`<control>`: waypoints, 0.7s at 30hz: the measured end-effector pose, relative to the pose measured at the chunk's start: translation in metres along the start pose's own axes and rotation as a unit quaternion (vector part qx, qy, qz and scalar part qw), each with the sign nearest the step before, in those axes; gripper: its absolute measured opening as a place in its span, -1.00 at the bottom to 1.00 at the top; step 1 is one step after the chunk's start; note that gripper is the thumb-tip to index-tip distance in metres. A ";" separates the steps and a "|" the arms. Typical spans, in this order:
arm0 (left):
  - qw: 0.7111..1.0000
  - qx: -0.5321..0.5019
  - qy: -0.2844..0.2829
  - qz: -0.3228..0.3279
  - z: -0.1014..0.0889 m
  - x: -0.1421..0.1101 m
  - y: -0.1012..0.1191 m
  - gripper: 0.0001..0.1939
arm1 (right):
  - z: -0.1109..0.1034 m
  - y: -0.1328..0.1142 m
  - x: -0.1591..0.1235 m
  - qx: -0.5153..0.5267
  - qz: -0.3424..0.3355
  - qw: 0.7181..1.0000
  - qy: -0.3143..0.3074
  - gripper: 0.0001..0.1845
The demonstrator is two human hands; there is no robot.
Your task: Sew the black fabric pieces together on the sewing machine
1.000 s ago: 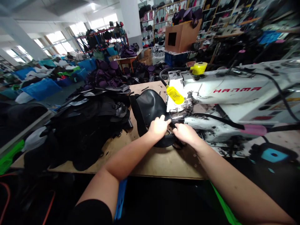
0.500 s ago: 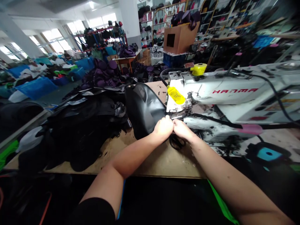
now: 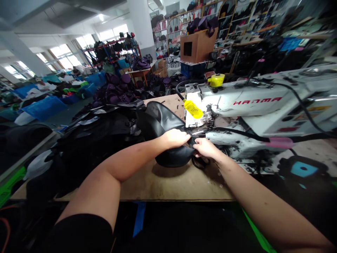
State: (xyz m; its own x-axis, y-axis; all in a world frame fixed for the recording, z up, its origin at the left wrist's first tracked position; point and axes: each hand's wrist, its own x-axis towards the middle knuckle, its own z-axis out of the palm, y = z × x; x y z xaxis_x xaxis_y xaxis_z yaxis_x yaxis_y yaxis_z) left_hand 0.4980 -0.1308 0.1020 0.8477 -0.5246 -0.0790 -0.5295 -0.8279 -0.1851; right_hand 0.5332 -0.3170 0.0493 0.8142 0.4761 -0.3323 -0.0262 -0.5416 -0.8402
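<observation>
Left hand and right hand pinch one black piece

Both are closed, fingers curled on its edge, side by side. Left to right: one dark pile; the piece, over one table; two yellow covers on one machine, just beside the piece.

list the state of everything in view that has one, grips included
left grip, closed on the black piece
right grip, fingers curled in at the black piece's edge
black piece, bent into a curve
sewing machine, running or idle, cannot tell
black pile, heaped loosely
cardboard box, upright, purple pieces on top
ceiling light, lit
</observation>
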 end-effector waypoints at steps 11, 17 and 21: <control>0.995 -0.006 0.001 -0.097 0.007 0.024 0.046 -0.71 | 0.008 0.001 0.014 0.110 -0.037 0.992 0.041 -0.88; 0.971 -0.078 -0.043 -0.221 -0.002 0.030 0.067 -0.64 | 0.004 0.002 0.019 0.047 -0.047 0.996 0.065 -0.82; 0.954 -0.140 -0.051 -0.260 -0.014 0.028 0.071 -0.69 | 0.003 0.007 0.018 0.041 -0.019 0.999 0.028 -0.88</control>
State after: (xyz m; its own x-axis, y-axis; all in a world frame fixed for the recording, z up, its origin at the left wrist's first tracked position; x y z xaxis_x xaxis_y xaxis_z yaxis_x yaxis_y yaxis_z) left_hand 0.4837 -0.2068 0.1005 0.9893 -0.0188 -0.1446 -0.0127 -0.9990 0.0431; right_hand 0.5458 -0.3100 0.0361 0.8465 0.4547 -0.2769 -0.0397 -0.4648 -0.8845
